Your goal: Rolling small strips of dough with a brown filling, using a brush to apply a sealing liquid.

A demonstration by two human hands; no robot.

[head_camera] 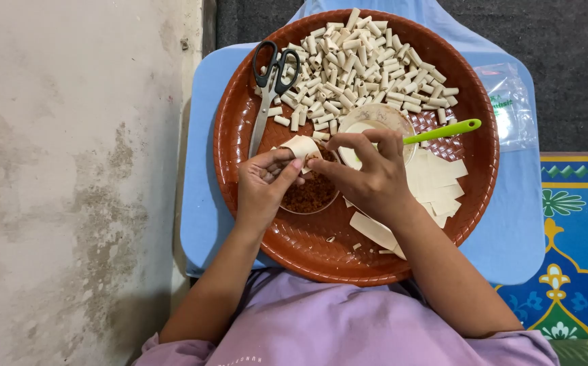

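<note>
Blue surface [202, 203] is carrying a round brown tray [240, 203] at frame centre. Both hands are pinching a pale wrapper [301, 144] just above a bowl of brown filling [311, 195]: left hand [263, 186] gripping its lower-left edge, right hand [368, 177] closing fingertips on its right side.

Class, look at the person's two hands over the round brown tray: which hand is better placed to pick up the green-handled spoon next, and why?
Probably the right hand: the green-handled spoon lies just beside it across the small bowl, while the left hand pinches the pale wrapper on the far side, nearer the black-handled scissors.
</note>
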